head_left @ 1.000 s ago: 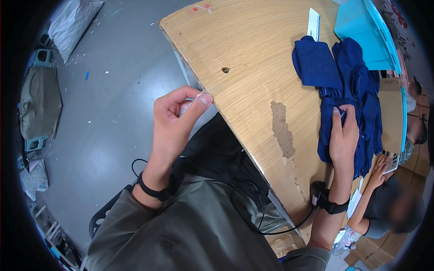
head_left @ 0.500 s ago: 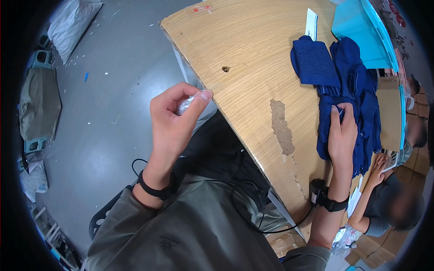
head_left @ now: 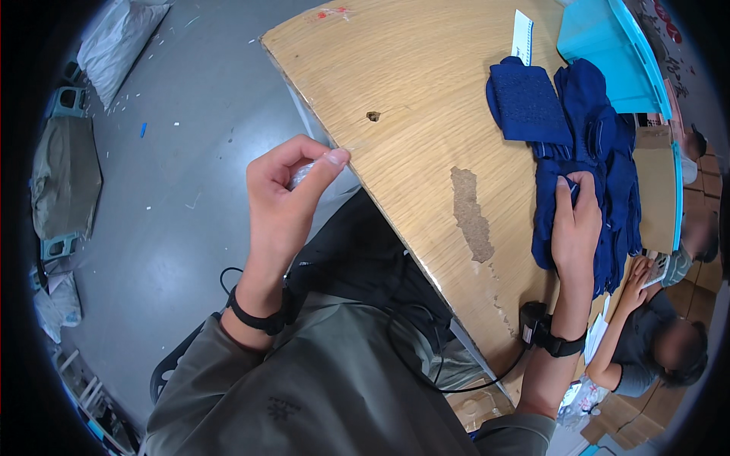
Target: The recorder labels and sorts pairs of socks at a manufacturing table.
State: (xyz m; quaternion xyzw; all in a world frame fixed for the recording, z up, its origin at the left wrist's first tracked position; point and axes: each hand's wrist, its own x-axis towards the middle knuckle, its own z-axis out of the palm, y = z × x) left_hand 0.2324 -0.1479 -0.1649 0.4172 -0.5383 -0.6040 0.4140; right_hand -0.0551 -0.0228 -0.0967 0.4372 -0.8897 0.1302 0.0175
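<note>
My left hand [head_left: 275, 197] is closed at the near left edge of the wooden table [head_left: 395, 175], thumb against the fingers. Crumpled clear plastic [head_left: 301, 175] shows inside its curl; most of it is hidden. Over at the right, a pile of navy-blue fabric pieces [head_left: 528, 99] lies on the tabletop, one with a rough textured panel. My right hand [head_left: 576, 232] pinches a fold of the fabric piece nearest me between thumb and fingers. From under the far end of the pile a white card strip [head_left: 522, 34] sticks out.
A turquoise bin [head_left: 604, 61] stands beyond the pile, with an open carton [head_left: 655, 178] beside it. A co-worker [head_left: 646, 342] rests an arm on the table at the right. Black cables [head_left: 449, 391] hang by my right wrist. White sacks [head_left: 122, 42] lie on the floor at left.
My left hand has shifted slightly left and up along the table edge, still closed on the plastic. The right hand keeps its hold on the fabric. The co-worker's head has moved a little.
</note>
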